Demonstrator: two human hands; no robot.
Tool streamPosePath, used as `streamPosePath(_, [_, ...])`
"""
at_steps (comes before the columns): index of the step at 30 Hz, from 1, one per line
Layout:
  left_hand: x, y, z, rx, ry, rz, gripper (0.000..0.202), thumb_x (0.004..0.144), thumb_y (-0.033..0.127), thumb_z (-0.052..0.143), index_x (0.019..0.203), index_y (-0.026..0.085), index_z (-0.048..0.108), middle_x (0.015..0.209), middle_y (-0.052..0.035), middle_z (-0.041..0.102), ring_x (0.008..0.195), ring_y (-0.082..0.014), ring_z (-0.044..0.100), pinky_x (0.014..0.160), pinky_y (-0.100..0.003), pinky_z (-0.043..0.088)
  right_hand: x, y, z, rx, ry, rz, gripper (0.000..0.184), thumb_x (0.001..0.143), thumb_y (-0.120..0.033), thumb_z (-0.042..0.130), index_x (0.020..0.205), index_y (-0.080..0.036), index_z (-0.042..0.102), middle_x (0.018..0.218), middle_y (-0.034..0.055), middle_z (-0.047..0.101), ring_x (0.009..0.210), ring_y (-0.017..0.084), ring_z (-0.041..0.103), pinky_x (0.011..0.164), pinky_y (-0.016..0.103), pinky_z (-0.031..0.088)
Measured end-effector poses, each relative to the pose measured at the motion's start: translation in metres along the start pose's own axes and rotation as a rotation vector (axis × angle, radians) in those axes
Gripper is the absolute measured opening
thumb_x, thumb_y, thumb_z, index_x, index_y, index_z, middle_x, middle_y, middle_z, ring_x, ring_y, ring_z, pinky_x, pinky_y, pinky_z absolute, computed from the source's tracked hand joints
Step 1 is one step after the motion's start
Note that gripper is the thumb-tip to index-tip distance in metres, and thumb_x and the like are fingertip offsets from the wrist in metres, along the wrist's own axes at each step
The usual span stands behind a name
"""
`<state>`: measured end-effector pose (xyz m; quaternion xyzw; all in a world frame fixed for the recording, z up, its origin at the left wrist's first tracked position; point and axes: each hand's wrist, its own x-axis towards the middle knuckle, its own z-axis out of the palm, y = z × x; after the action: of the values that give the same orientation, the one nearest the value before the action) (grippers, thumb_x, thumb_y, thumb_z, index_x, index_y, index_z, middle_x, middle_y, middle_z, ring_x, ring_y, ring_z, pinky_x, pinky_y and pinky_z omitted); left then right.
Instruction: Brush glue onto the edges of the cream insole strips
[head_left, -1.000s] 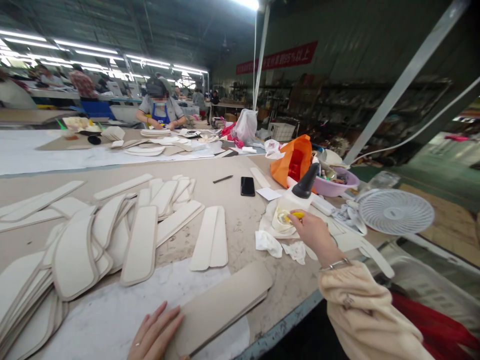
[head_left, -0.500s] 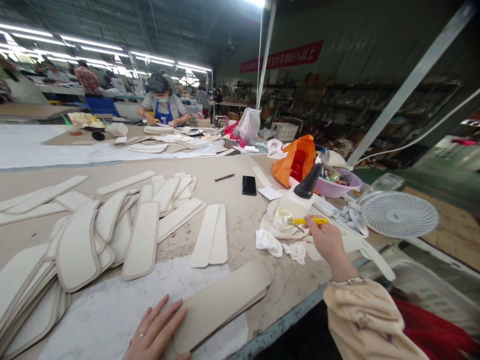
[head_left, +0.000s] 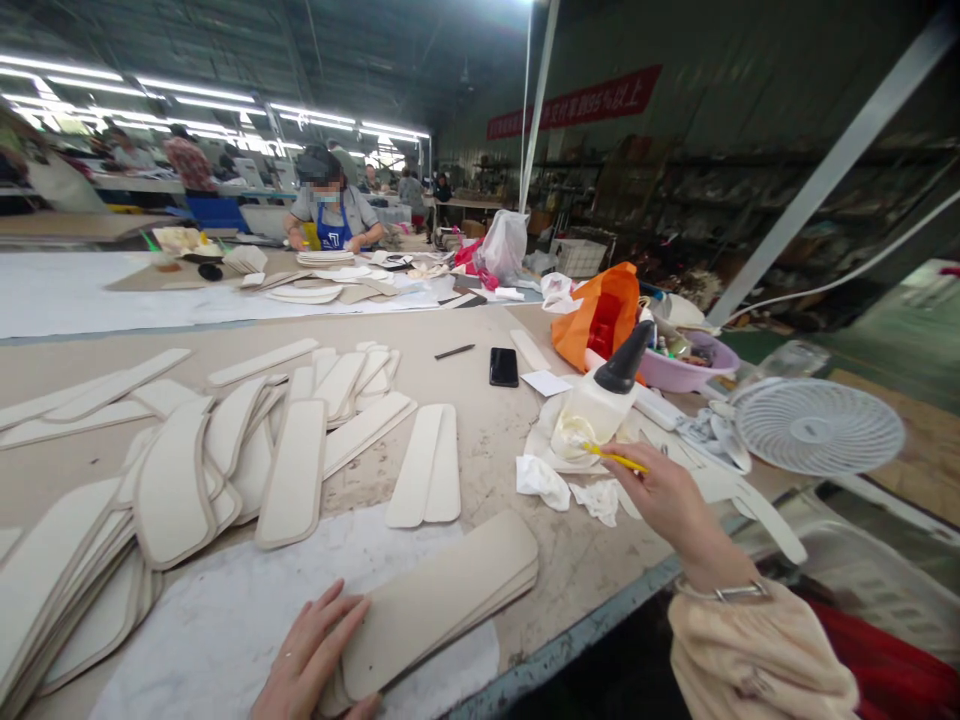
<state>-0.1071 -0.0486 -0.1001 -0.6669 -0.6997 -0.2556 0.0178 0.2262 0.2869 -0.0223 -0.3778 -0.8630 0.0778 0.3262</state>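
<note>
Panels (head_left: pixel 450 590) lay stacked at the near edge of the table (head_left: pixel 487 450), the left hand (head_left: pixel 315 655) spread flat on their end. The right hand (head_left: pixel 667 490) pinched a yellow brush (head_left: pixel 616 458) beside the bottle (head_left: pixel 600 400). The panels looked light, stiff and smooth, best gripped by a long edge.

Two hands busy at a big work table

The left hand (head_left: pixel 315 655) lies flat, fingers spread, on the near end of a stack of long flat pieces (head_left: pixel 442 595) at the table (head_left: pixel 480 440) edge. The right hand (head_left: pixel 667 495) pinches a thin yellow stick (head_left: pixel 615 458), its tip by a white bottle with a black top (head_left: pixel 600 400). Crumpled paper bits (head_left: pixel 542 480) lie just beside that. Many more pale pieces (head_left: pixel 172 490) are piled on the left. A black phone (head_left: pixel 504 366), an orange bag (head_left: pixel 596 315), a purple bowl (head_left: pixel 686 372) and a white fan (head_left: pixel 817 425) sit farther off. Another person (head_left: pixel 334 210) works at a far table.
</note>
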Motion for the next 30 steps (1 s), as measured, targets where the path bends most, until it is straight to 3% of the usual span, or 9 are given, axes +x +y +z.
streamPosePath(4, [0.000, 0.011, -0.004, 0.005, -0.033, -0.099, 0.074, 0.079, 0.029, 0.061, 0.144, 0.026, 0.025, 0.143, -0.0143, 0.043, 0.132, -0.0333, 0.043, 0.104, -0.055, 0.042, -0.007, -0.012, -0.018, 0.049, 0.080, 0.065, 0.032, 0.086, -0.048, 0.054, 0.097, -0.022, 0.069, 0.098, 0.0074, 0.071, 0.088, 0.024, 0.066, 0.080, 0.038, 0.051])
streamPosePath(6, [0.000, 0.015, -0.006, -0.023, -0.061, -0.133, 0.077, 0.078, 0.027, 0.061, 0.145, 0.024, 0.021, 0.143, -0.0155, 0.042, 0.134, -0.0336, 0.039, 0.106, -0.058, 0.038, -0.012, -0.021, -0.022, 0.126, 0.203, 0.259, 0.033, 0.084, -0.048, 0.057, 0.099, -0.021, 0.069, 0.081, 0.0059, 0.069, 0.071, 0.022, 0.064, 0.068, 0.037, 0.051])
streamPosePath(8, [0.000, 0.018, -0.007, -0.062, -0.096, -0.163, 0.081, 0.077, 0.025, 0.062, 0.145, 0.023, 0.018, 0.143, -0.0159, 0.042, 0.137, -0.0337, 0.034, 0.108, -0.059, 0.034, -0.019, -0.036, -0.020, 0.359, 0.350, 0.451, 0.028, 0.083, -0.043, 0.061, 0.098, -0.020, 0.068, 0.071, 0.0040, 0.063, 0.057, 0.018, 0.058, 0.054, 0.033, 0.047])
streamPosePath(11, [0.002, 0.020, -0.008, -0.109, -0.131, -0.203, 0.087, 0.075, 0.023, 0.063, 0.146, 0.023, 0.012, 0.141, -0.0150, 0.045, 0.138, -0.0332, 0.031, 0.111, -0.061, 0.028, -0.039, -0.069, -0.005, 0.904, 0.474, 0.591, 0.016, 0.080, -0.037, 0.066, 0.085, -0.021, 0.066, 0.071, 0.0018, 0.058, 0.052, 0.013, 0.051, 0.043, 0.025, 0.039])
streamPosePath(14, [0.004, 0.022, -0.011, -0.143, -0.134, -0.213, 0.090, 0.075, 0.023, 0.063, 0.147, 0.022, 0.009, 0.139, -0.0142, 0.046, 0.138, -0.0327, 0.032, 0.112, -0.062, 0.025, -0.067, -0.114, 0.022, 1.227, 0.323, 0.705, 0.020, 0.077, -0.038, 0.069, 0.086, -0.020, 0.065, 0.067, -0.0008, 0.057, 0.049, 0.010, 0.050, 0.041, 0.021, 0.039])
streamPosePath(18, [0.006, 0.023, -0.012, -0.170, -0.118, -0.198, 0.090, 0.075, 0.023, 0.063, 0.146, 0.021, 0.009, 0.137, -0.0150, 0.048, 0.136, -0.0332, 0.034, 0.112, -0.062, 0.024, -0.092, -0.172, 0.056, 1.247, -0.058, 0.759, 0.029, 0.079, -0.044, 0.068, 0.093, -0.020, 0.061, 0.063, 0.0000, 0.061, 0.047, 0.012, 0.056, 0.045, 0.023, 0.047])
streamPosePath(20, [0.005, 0.022, -0.012, -0.174, -0.110, -0.195, 0.089, 0.075, 0.024, 0.063, 0.147, 0.021, 0.009, 0.137, -0.0151, 0.048, 0.136, -0.0331, 0.034, 0.112, -0.062, 0.024, -0.095, -0.192, 0.067, 1.214, -0.169, 0.737, 0.033, 0.081, -0.049, 0.065, 0.093, -0.019, 0.059, 0.063, 0.0003, 0.062, 0.049, 0.013, 0.058, 0.047, 0.024, 0.049])
streamPosePath(24, [0.004, 0.021, -0.010, -0.193, -0.093, -0.196, 0.089, 0.074, 0.024, 0.064, 0.146, 0.019, 0.012, 0.136, -0.0151, 0.049, 0.134, -0.0319, 0.037, 0.112, -0.060, 0.024, -0.092, -0.213, 0.080, 1.176, -0.283, 0.680, 0.036, 0.083, -0.052, 0.060, 0.093, -0.017, 0.058, 0.061, -0.0006, 0.061, 0.050, 0.012, 0.057, 0.051, 0.023, 0.049])
streamPosePath(30, [0.004, 0.022, -0.010, -0.205, -0.098, -0.213, 0.089, 0.074, 0.024, 0.064, 0.146, 0.018, 0.013, 0.135, -0.0143, 0.051, 0.134, -0.0313, 0.037, 0.113, -0.059, 0.023, -0.093, -0.213, 0.091, 1.078, -0.368, 0.631, 0.036, 0.087, -0.052, 0.056, 0.094, -0.017, 0.057, 0.060, -0.0003, 0.062, 0.053, 0.014, 0.058, 0.055, 0.024, 0.048])
